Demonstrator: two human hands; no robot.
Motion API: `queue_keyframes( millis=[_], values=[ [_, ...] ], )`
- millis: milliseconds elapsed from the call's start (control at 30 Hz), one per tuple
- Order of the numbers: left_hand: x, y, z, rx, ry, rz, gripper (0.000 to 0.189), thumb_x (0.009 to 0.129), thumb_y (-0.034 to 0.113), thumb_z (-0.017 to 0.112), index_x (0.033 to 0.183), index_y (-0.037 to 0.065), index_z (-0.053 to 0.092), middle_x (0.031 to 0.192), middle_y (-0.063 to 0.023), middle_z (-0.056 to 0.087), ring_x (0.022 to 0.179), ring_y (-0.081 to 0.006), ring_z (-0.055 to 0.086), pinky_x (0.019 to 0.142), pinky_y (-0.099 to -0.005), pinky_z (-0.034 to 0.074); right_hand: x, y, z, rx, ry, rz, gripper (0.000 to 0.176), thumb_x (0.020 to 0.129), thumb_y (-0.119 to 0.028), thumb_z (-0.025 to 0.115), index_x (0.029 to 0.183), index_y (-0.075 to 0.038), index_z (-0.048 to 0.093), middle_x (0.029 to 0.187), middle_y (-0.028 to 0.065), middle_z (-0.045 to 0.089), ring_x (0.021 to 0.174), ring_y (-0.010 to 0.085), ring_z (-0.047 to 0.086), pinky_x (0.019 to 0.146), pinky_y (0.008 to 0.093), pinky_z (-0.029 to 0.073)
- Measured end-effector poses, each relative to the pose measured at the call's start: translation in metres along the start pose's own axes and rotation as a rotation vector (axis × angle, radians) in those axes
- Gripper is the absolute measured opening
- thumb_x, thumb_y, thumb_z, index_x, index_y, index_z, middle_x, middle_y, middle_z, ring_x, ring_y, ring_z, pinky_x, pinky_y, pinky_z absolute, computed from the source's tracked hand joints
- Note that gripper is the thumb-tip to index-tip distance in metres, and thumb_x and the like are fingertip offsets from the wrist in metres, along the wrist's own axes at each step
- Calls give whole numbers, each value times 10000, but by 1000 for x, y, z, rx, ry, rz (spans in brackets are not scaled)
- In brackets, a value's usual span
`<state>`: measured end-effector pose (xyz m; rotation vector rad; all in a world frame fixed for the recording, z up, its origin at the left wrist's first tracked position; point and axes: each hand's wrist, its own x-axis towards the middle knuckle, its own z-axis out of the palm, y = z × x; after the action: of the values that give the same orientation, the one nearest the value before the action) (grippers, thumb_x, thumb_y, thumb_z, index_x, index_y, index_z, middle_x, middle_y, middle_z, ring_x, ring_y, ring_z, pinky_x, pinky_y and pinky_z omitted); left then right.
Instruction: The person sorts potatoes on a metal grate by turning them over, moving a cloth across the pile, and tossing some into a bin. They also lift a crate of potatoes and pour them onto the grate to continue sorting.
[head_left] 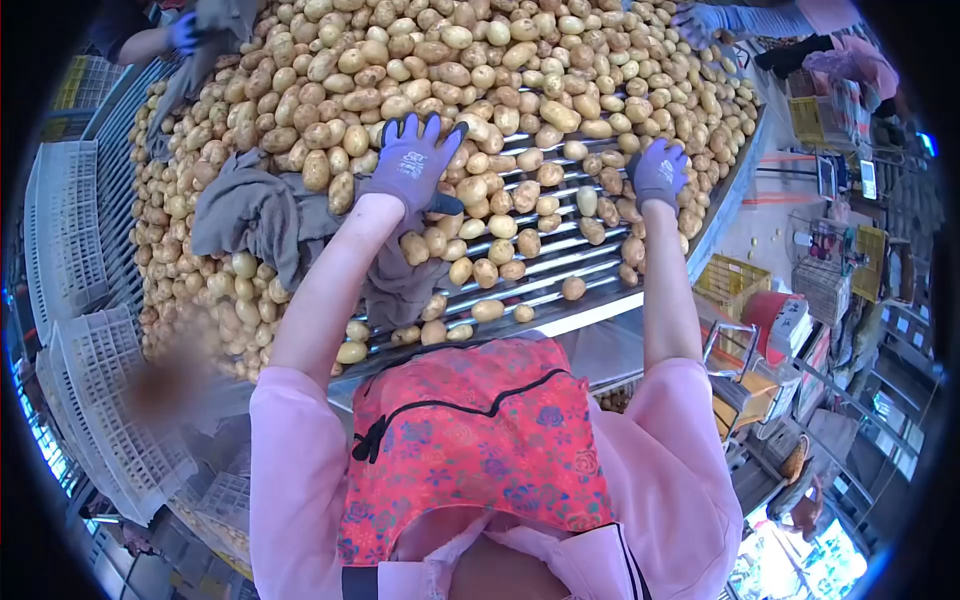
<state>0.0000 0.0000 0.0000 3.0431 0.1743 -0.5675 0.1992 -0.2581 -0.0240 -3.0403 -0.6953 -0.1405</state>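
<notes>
A large heap of potatoes (430,60) covers a table of metal rollers (550,265). My left hand (415,165), in a purple glove with dark fingertips, lies on the potatoes with its fingers spread. Beside it, a crumpled grey-brown cloth (265,215) rests on the heap, partly under my forearm. Over at the right edge of the heap, my right hand (658,175) wears a matching glove. Its fingers curl down among the potatoes, and whatever is beneath them is hidden. Loose potatoes lie between my hands, with bare rollers showing through.
White plastic crates (70,225) stand along the left side. Another person's gloved hand (185,33) is at the top left, and a striped sleeve (765,20) reaches in at top right. A yellow crate (733,280) and a red container (775,325) stand right of the table.
</notes>
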Motion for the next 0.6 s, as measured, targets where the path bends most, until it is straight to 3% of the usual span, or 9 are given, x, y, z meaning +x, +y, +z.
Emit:
queue_keyframes(
  millis=[33,133,167,300,433,467,500,533,600],
  values=[
    [2,1,-2,7,19,5,1032,663,593,736,1483,162,283,1479,-201,314,1359,-429,289,1093,-557,232,6,1,-5,-7,15,-6,249,879,-187,534,1070,-43,604,1063,150,589,980,289,580,823,407,474],
    [-13,0,31,35,49,3,1001,643,584,751,1450,157,339,1457,-184,342,1338,-413,318,1082,-545,248,-46,-81,19,669,90,-667,282,834,-37,511,1103,-54,596,985,172,620,924,343,604,801,435,484],
    [-5,-4,38,79,156,8,980,621,569,771,1421,159,384,1438,-163,369,1321,-394,343,1072,-532,261,-55,-114,21,630,-141,-633,343,835,-69,526,1175,-75,575,1051,183,618,974,351,604,833,431,486],
    [-12,14,26,64,172,-37,816,694,399,769,1381,117,432,1419,-160,398,1317,-386,356,1047,-515,308,-53,-166,27,596,-451,-357,379,827,-243,613,1153,-65,535,1106,261,580,1062,409,562,894,477,464],
    [-33,42,41,112,151,-2,837,722,508,711,1376,72,426,1404,-167,403,1308,-396,351,1025,-519,321,-77,-103,27,997,-62,-444,260,832,-147,581,1060,-24,569,1026,233,598,988,375,591,829,432,486],
    [-35,44,52,210,163,81,774,756,493,683,1361,76,443,1403,-174,402,1303,-386,358,1025,-511,322,-87,-75,24,1287,-152,-314,266,860,-156,554,1095,-32,580,1043,172,622,999,301,612,829,377,493],
    [-37,54,56,283,230,143,705,796,486,643,1351,91,459,1397,-181,408,1302,-368,365,1026,-511,320,-105,-42,32,1848,-683,387,264,895,-180,516,1108,-42,589,1056,80,630,1010,202,609,836,330,496],
    [-41,64,55,189,193,155,668,818,467,621,1352,101,460,1393,-181,415,1302,-362,368,1029,-515,315,-128,0,13,1951,-548,364,243,870,-174,568,1085,-64,592,1096,37,628,1007,170,603,827,325,505],
    [-44,84,52,94,147,194,632,839,449,599,1353,111,461,1390,-181,423,1302,-356,371,1032,-518,311,-184,85,28,2000,-286,631,275,902,-215,498,1099,-41,577,1021,73,624,858,151,598,683,265,476]
  ],
)
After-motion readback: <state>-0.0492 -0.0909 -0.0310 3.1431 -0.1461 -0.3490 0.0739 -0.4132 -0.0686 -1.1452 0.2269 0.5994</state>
